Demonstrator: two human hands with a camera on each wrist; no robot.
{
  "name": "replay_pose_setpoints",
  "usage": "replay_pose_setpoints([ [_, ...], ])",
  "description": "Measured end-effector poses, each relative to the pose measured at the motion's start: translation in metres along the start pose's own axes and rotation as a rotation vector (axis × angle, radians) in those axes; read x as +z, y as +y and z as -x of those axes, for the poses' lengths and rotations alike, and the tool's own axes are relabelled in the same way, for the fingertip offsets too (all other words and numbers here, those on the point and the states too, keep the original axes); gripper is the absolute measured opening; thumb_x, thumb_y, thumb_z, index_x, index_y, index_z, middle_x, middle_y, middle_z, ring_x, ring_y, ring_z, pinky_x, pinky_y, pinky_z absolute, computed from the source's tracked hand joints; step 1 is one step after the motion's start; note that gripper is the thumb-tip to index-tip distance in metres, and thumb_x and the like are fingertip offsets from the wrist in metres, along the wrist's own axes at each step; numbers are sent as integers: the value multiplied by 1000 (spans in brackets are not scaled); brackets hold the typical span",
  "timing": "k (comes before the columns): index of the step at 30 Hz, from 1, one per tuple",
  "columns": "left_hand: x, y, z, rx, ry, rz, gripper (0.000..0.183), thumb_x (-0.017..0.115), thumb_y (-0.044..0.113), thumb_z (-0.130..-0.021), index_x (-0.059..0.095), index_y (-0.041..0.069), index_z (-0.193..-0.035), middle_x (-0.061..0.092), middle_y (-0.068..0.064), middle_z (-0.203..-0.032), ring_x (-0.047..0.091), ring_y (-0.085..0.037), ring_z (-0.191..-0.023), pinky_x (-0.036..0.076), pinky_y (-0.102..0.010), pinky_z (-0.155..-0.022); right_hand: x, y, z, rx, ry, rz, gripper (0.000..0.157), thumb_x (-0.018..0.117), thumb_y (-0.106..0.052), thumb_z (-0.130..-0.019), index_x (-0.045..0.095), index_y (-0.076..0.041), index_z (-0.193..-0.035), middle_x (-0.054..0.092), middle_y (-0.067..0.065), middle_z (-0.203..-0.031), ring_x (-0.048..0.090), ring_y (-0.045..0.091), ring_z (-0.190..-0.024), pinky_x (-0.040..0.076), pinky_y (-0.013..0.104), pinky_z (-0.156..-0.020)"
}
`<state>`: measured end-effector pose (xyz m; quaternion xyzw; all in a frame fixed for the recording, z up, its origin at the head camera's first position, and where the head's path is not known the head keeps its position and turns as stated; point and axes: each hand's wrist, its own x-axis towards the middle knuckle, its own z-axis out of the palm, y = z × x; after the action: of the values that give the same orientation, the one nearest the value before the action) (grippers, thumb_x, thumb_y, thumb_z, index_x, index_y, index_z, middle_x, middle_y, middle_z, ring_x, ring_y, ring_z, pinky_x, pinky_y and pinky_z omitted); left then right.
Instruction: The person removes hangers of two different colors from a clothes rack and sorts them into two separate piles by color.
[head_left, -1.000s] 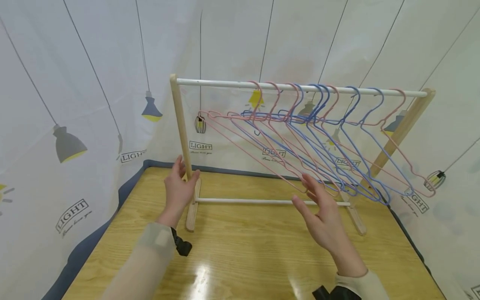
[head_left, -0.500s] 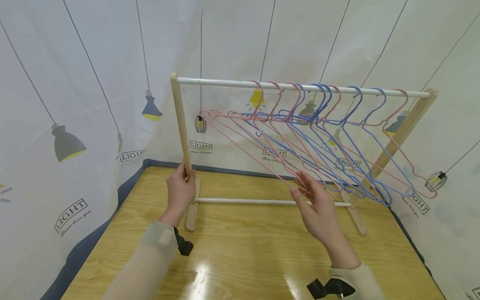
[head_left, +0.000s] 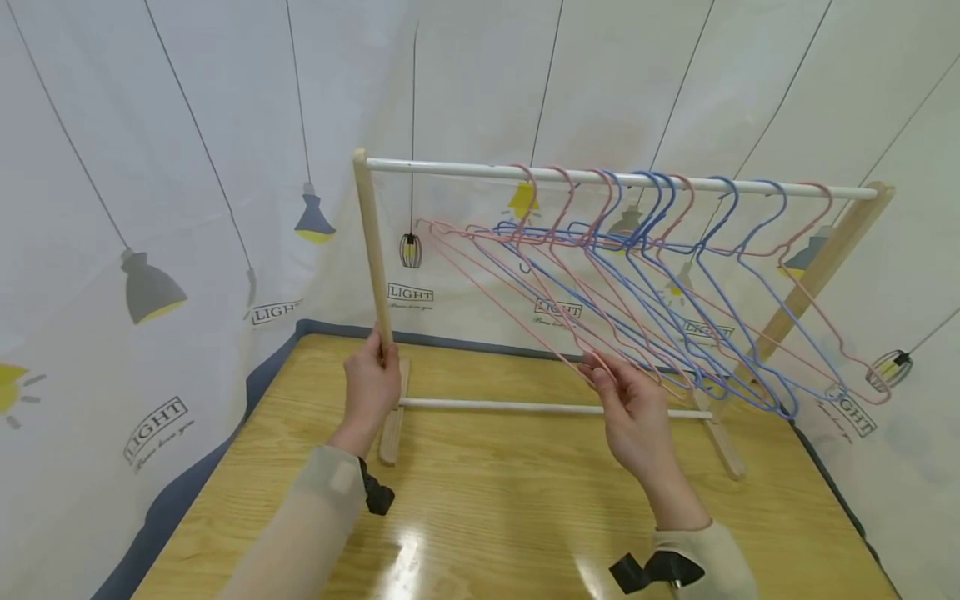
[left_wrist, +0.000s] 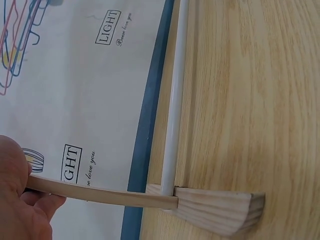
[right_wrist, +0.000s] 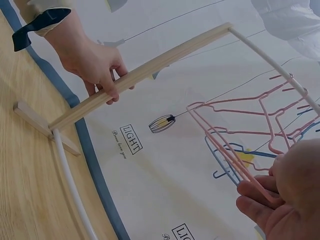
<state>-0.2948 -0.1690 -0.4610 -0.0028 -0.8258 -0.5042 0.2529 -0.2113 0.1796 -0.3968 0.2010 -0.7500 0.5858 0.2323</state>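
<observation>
A small clothes rack has wooden end posts and a white top bar (head_left: 450,170). My left hand (head_left: 371,382) grips the lower part of its left post (head_left: 372,250), thumb in front and fingers behind; in the left wrist view this post (left_wrist: 100,194) runs down to a wooden foot. At the near lower corner of the leftmost pink hanger (head_left: 535,190), my right hand (head_left: 636,417) pinches the wire between thumb and fingers. That hanger's hook stays over the bar. In the right wrist view, the pink hangers (right_wrist: 235,107) lie just beyond the fingers of my right hand (right_wrist: 295,195).
Several more pink and blue hangers (head_left: 727,287) hang close together toward the right post (head_left: 813,283). A white lower bar (head_left: 502,406) joins the feet above the wooden table (head_left: 480,500). A lamp-printed white cloth (head_left: 465,75) stands behind and at the sides.
My left hand has closed round the left post. My right hand, open before, has moved slightly left to the pink hanger's corner and now pinches it. The view has shifted slightly.
</observation>
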Motion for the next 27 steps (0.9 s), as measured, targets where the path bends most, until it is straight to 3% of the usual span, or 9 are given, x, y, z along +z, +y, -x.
replay_pose_setpoints([
  [7,0,0,-1,-7,-2,-34,46,60,4,-107,55,4,-153,74,-24,-110,72,-30,-85,59,-42,-68,4,-1,-1,16,68,-100,29,49,7,-109,62,17,-132,67,33,-127,72,18,-113,56,36,-93],
  [15,-1,0,-1,-25,-7,-22,49,60,3,-107,53,5,-155,74,-24,-113,73,-30,-90,60,-43,-72,5,-2,-2,-94,113,-265,27,46,9,-109,63,18,-129,67,36,-122,74,29,-111,57,40,-93],
  [27,1,-1,-2,-38,-4,-18,47,60,4,-107,54,5,-154,74,-23,-113,72,-28,-90,59,-43,-72,0,-8,-6,-102,177,-244,27,48,4,-110,64,17,-127,71,30,-119,75,25,-106,57,37,-94],
])
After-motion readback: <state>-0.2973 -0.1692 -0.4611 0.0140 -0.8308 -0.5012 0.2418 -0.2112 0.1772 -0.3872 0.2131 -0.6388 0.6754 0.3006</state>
